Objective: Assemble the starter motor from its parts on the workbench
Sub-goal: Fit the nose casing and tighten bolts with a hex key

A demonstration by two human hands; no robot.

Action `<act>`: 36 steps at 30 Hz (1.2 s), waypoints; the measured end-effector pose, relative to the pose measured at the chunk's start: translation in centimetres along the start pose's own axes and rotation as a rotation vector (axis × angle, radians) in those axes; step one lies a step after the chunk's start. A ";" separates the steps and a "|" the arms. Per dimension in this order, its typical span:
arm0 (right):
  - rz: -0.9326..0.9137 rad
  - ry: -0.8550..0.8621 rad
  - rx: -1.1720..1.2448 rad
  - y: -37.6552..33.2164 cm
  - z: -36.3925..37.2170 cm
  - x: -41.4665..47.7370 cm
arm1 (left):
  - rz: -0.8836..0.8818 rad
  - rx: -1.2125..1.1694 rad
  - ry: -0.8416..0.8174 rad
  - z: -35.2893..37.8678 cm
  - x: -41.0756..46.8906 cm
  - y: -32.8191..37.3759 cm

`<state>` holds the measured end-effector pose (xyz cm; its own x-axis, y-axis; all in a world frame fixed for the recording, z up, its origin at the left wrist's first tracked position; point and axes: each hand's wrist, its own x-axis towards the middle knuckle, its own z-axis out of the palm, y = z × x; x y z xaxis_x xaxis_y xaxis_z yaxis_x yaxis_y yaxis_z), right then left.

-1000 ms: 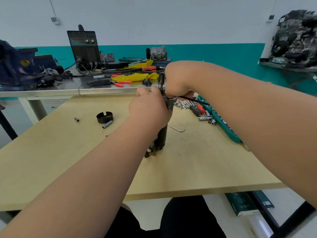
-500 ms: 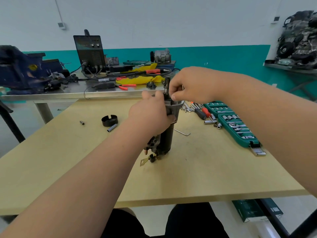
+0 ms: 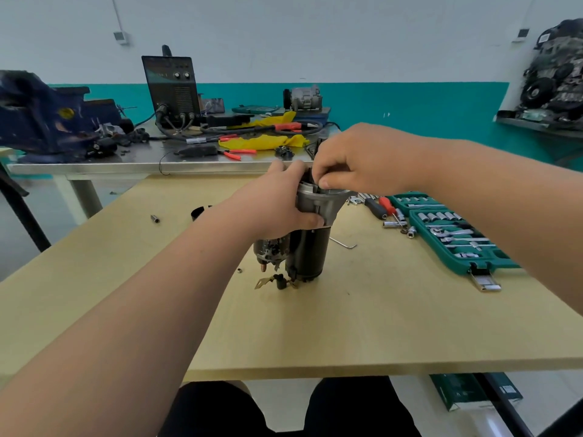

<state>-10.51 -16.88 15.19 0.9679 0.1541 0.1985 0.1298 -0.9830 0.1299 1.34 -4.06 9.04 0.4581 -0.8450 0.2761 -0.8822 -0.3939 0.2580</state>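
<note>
Your starter motor (image 3: 307, 250) stands on end near the middle of the workbench (image 3: 347, 326), black body down and silver nose housing (image 3: 328, 205) up. Your left hand (image 3: 277, 203) is wrapped around that housing, with the thumb across its front. Your right hand (image 3: 362, 162) sits over the housing's open mouth with its fingers curled and the thumb tip at the rim. I cannot tell whether it pinches a small part or only feels inside.

Expect the motor to be heavy, rigid and top-heavy on so narrow a base. The solenoid (image 3: 271, 249) hangs on its left side and will likely pull it that way. Bare metal, perhaps greasy, may slip, so grip the housing or the black body, not the brass terminal tab (image 3: 263, 282) at the motor's foot, which looks thin and bendable.

A hex key (image 3: 345, 242) lies just right of the motor, and the green socket set (image 3: 457, 238) lies further right. A black ring (image 3: 198, 212) and a small socket (image 3: 154, 219) lie to its left.
</note>
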 end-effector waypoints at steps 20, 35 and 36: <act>0.133 0.027 -0.106 -1.2 -0.2 0.3 | -0.024 0.003 0.024 0.4 0.6 0.2; 0.502 0.023 0.402 -1.6 -0.5 -0.2 | -0.119 0.041 0.072 0.8 0.0 1.0; 0.552 0.018 0.505 -1.4 -0.4 -0.3 | -0.128 0.050 0.082 0.9 0.0 1.1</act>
<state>-11.03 -15.54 15.37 0.9178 -0.3777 0.1223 -0.2866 -0.8435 -0.4543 0.27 -4.79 8.49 0.5723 -0.7554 0.3192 -0.8197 -0.5155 0.2498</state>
